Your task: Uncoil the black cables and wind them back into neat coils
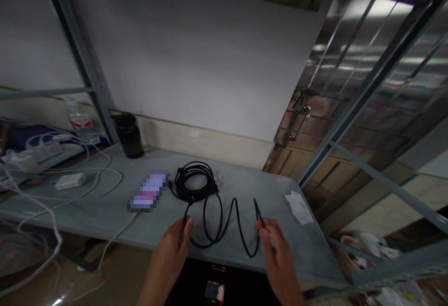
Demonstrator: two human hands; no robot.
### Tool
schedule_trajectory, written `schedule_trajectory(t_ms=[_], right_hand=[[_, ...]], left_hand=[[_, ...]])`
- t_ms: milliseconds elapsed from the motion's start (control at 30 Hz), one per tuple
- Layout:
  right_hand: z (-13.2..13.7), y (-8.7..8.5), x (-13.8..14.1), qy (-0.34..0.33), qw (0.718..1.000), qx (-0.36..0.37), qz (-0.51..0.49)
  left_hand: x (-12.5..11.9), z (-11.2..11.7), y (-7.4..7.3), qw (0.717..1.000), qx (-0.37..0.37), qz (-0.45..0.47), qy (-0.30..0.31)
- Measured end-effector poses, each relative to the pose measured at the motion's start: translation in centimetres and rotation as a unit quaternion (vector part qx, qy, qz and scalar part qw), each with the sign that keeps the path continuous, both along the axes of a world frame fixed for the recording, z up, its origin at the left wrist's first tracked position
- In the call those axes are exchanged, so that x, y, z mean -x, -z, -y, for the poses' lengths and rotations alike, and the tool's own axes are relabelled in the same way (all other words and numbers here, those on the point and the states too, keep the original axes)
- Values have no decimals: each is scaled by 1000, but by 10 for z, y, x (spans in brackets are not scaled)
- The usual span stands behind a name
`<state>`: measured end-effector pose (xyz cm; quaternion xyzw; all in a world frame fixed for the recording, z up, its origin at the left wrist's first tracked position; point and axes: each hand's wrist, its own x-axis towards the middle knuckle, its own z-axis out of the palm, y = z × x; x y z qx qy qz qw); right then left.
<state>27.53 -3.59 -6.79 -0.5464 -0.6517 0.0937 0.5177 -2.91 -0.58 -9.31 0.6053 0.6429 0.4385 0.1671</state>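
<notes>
A black cable [237,212] runs in loose loops over the front of the grey table [231,182]. My left hand [171,245] is closed on the cable, pinching it between thumb and fingers at the table's front edge. Farther right, my right hand [276,250] pinches the cable close to an end that sticks up past the fingers. Behind the hands lies a round black coil of cable [180,189], with a plug at its left and a small connector part at its right. A length of cable leads from this coil toward my left hand.
Left of the coil lies a phone [149,191] with a blurred screen. Behind it stand a dark bottle [129,135] and a clear water bottle [82,121]. A white charger [70,181] and white cords lie at left. White paper [299,207] rests near the right edge, beside metal posts.
</notes>
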Motion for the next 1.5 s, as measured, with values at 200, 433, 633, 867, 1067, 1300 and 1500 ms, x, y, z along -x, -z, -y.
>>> schedule_trajectory(t_ms=[200, 433, 633, 867, 1067, 1300, 1500], right_hand=[[-15, 55, 109, -135, 973, 33, 186], [-32, 69, 125, -136, 943, 2, 304], [-81, 15, 108, -71, 950, -67, 297], [-164, -32, 156, -105, 915, -50, 386], [-199, 6, 196, -177, 880, -30, 439], [-201, 34, 174, -233, 865, -18, 445], [-193, 35, 125, -273, 848, -40, 453]], left_hand=[[-15, -1, 13, 996, -30, -28, 80], [4, -2, 12, 993, -53, 7, 102], [17, -17, 33, 994, -101, 5, 47], [12, -19, 38, 997, -65, -32, 20], [12, -15, 36, 998, -54, 4, 15], [13, -31, 32, 995, -81, 63, -20], [3, -105, 25, 991, -91, 81, -62]])
